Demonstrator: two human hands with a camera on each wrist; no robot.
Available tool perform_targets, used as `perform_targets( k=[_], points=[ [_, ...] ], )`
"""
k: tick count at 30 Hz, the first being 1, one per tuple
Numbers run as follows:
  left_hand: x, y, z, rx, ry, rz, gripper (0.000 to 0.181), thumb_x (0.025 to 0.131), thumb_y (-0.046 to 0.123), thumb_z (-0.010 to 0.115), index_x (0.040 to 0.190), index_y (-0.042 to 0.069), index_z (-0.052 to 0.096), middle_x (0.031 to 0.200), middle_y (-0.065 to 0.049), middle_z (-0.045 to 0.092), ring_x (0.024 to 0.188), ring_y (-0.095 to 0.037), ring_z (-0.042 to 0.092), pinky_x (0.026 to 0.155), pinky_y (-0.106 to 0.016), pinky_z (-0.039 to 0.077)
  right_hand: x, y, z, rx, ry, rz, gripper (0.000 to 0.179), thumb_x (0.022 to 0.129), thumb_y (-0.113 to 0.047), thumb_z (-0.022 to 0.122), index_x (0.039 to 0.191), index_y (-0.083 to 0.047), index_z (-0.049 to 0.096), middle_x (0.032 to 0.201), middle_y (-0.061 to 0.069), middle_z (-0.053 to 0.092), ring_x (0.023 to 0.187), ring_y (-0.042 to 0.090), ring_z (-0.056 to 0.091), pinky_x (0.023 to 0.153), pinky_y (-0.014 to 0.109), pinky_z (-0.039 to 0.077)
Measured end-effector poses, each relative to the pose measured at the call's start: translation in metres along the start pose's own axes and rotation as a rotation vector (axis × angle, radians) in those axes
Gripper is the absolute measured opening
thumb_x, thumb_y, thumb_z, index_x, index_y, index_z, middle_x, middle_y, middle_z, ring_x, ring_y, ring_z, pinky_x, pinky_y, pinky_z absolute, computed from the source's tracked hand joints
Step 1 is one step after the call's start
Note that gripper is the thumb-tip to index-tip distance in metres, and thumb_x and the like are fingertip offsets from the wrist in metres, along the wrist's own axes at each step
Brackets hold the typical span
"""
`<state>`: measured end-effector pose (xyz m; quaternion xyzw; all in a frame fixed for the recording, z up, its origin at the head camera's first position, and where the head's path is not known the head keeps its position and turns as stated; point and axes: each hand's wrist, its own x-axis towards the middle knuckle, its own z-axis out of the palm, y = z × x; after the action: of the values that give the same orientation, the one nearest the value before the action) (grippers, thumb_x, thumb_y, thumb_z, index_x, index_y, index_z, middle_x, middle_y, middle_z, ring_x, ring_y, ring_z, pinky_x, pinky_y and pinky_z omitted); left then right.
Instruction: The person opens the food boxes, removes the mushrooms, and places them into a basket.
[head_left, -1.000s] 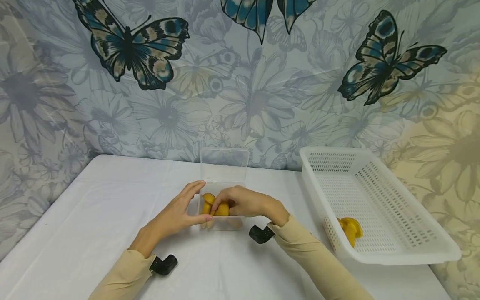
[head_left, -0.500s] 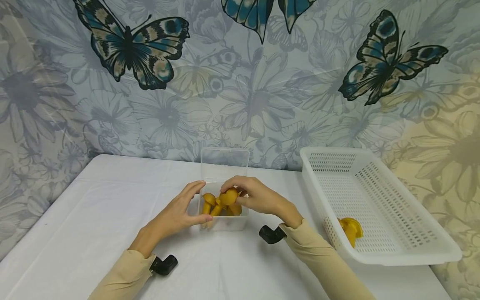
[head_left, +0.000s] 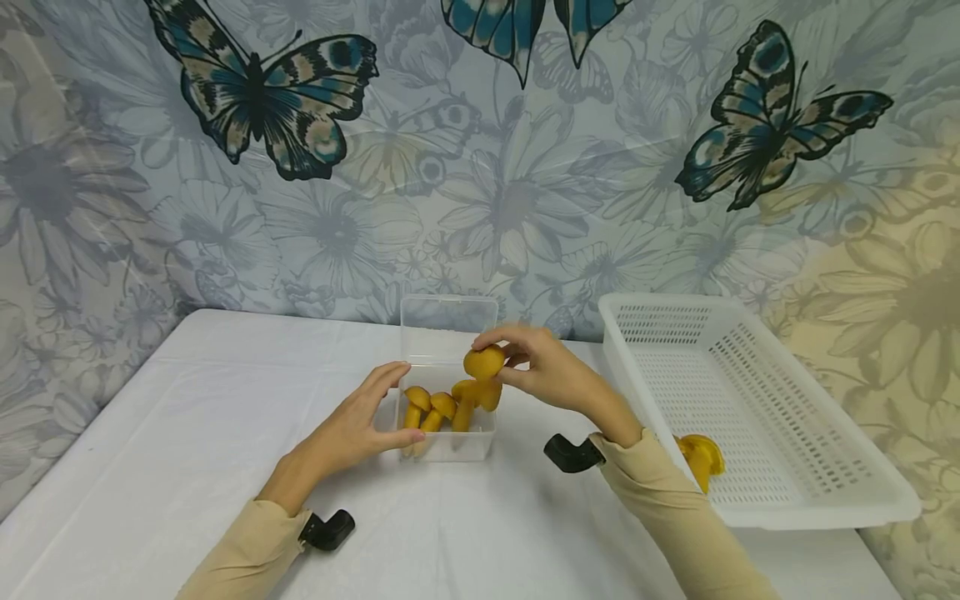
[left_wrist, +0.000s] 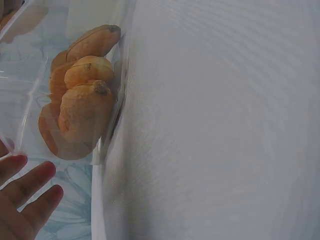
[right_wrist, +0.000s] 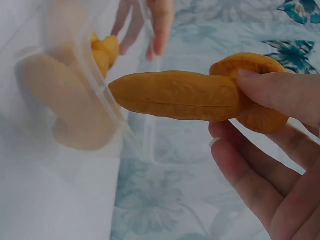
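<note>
My right hand (head_left: 551, 371) pinches a yellow-brown mushroom (right_wrist: 175, 95) by its cap between thumb and fingers. It is raised over the right side of a clear plastic box (head_left: 480, 448), stem pointing down toward it. Several more mushrooms stand in the box, one (head_left: 417, 400) at its left and another (head_left: 462, 410) farther right. At the box's left side is my left hand (head_left: 348, 425), thumb by the front wall and fingers reaching to the back corner. In the left wrist view its fingers (left_wrist: 30, 182) are straight and spread beside the wall.
The box's clear lid (head_left: 448, 325) stands open at the back. A white perforated basket (head_left: 750, 517) sits at the right, with a yellow mushroom piece (head_left: 703, 460) in its near left corner. A butterfly-patterned wall backs the white-covered table (head_left: 225, 400).
The right hand, at first down among the mushrooms, has lifted one by its cap and moved up and right. The left hand has stayed at the box.
</note>
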<state>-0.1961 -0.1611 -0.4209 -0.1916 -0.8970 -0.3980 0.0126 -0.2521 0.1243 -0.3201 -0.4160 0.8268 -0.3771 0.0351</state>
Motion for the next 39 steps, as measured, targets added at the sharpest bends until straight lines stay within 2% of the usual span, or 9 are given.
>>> perform_targets(
  k=[6, 11, 18, 22, 29, 36, 39],
  points=[
    [0.000, 0.000, 0.001, 0.009, 0.008, 0.010, 0.096, 0.079, 0.053, 0.078, 0.155, 0.017, 0.031, 0.160, 0.000, 0.031, 0.141, -0.031, 0.042, 0.113, -0.058, 0.038, -0.009, -0.003, -0.020, -0.049, 0.063, 0.011, 0.035, 0.087, 0.005, 0.070, 0.120, -0.005, 0.065, 0.120, 0.012, 0.068, 0.097, 0.023, 0.069, 0.086, 0.031, 0.060],
    [0.000, -0.001, 0.002, 0.005, 0.003, 0.005, 0.096, 0.079, 0.054, 0.078, 0.155, 0.017, 0.031, 0.160, 0.000, 0.031, 0.141, -0.031, 0.043, 0.113, -0.058, 0.038, -0.020, -0.003, -0.037, -0.081, 0.076, 0.042, 0.037, 0.086, 0.006, 0.071, 0.121, -0.006, 0.065, 0.120, 0.011, 0.068, 0.096, 0.021, 0.069, 0.085, 0.030, 0.060],
    [0.000, 0.001, 0.002, 0.005, 0.000, 0.015, 0.096, 0.080, 0.055, 0.077, 0.155, 0.017, 0.030, 0.160, -0.006, 0.031, 0.140, -0.032, 0.043, 0.113, -0.059, 0.038, -0.039, 0.005, -0.055, -0.130, 0.082, 0.103, 0.036, 0.087, 0.004, 0.071, 0.121, -0.007, 0.065, 0.117, 0.007, 0.068, 0.094, 0.019, 0.069, 0.084, 0.027, 0.058],
    [-0.001, 0.000, 0.002, 0.014, 0.004, 0.016, 0.097, 0.080, 0.056, 0.077, 0.155, 0.017, 0.030, 0.161, -0.005, 0.031, 0.141, -0.032, 0.042, 0.113, -0.059, 0.037, -0.050, 0.010, -0.066, -0.158, 0.101, 0.127, 0.037, 0.088, 0.003, 0.070, 0.123, -0.006, 0.064, 0.119, 0.010, 0.068, 0.095, 0.022, 0.069, 0.085, 0.024, 0.057],
    [-0.001, -0.001, 0.002, 0.004, 0.001, 0.010, 0.098, 0.080, 0.056, 0.077, 0.155, 0.015, 0.030, 0.161, -0.005, 0.030, 0.141, -0.033, 0.041, 0.113, -0.060, 0.037, -0.065, 0.017, -0.085, -0.223, 0.155, 0.104, 0.037, 0.087, 0.007, 0.070, 0.122, -0.004, 0.065, 0.118, 0.012, 0.068, 0.093, 0.020, 0.071, 0.082, 0.019, 0.057],
    [0.000, -0.002, 0.002, 0.001, 0.004, 0.013, 0.097, 0.079, 0.053, 0.078, 0.155, 0.014, 0.031, 0.160, -0.005, 0.031, 0.141, -0.032, 0.042, 0.113, -0.060, 0.037, -0.081, 0.020, -0.098, -0.253, 0.178, 0.169, 0.037, 0.087, 0.006, 0.070, 0.121, -0.005, 0.065, 0.119, 0.016, 0.068, 0.087, 0.024, 0.073, 0.076, 0.016, 0.057],
    [0.001, -0.003, 0.002, -0.002, 0.002, 0.011, 0.096, 0.080, 0.053, 0.078, 0.154, 0.014, 0.032, 0.160, -0.004, 0.031, 0.140, -0.031, 0.042, 0.113, -0.059, 0.037, -0.088, 0.023, -0.104, -0.279, 0.189, 0.177, 0.038, 0.085, 0.008, 0.070, 0.121, -0.004, 0.066, 0.119, 0.017, 0.068, 0.085, 0.022, 0.073, 0.074, 0.016, 0.057]
  ],
)
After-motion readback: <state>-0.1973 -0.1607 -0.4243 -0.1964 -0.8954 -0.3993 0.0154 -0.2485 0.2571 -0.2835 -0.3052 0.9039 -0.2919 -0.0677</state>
